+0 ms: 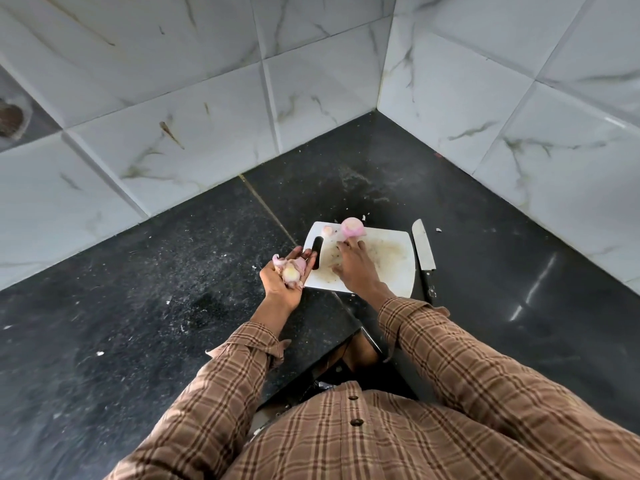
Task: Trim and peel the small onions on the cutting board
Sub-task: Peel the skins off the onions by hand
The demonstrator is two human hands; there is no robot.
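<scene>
Onions first: from my remote seat I see a peeled pink onion [352, 227] at the far edge of the white cutting board [391, 268], with a smaller pale one [327, 231] just to its left, also on the board. No brand, label or writing is readable anywhere in this view.

The board is a smooth white rectangle with rounded corners and a dark slot handle [317, 252] at its left end; its middle is smeared with brownish residue. It lies on a black speckled stone desk [138, 306], glossy enough to catch a streak of light on the right. White marble-veined tiles [207, 133] line the corner walls behind.

My left hand [285, 280] is palm up at the board's left edge, fingers loosely cupped round a heap of papery pink skins and trimmed ends [290, 270]; that grip is half closed on the scraps. My right hand [353, 266] lies palm down over the board, fingers stretched toward the peeled onion, fingertips touching or just short of it; it grips nothing that I can see.

A knife [423, 249] with a broad grey metal blade and dark handle lies on the desk along the board's right edge. Both sleeves [450, 358] are brown checked cloth.
</scene>
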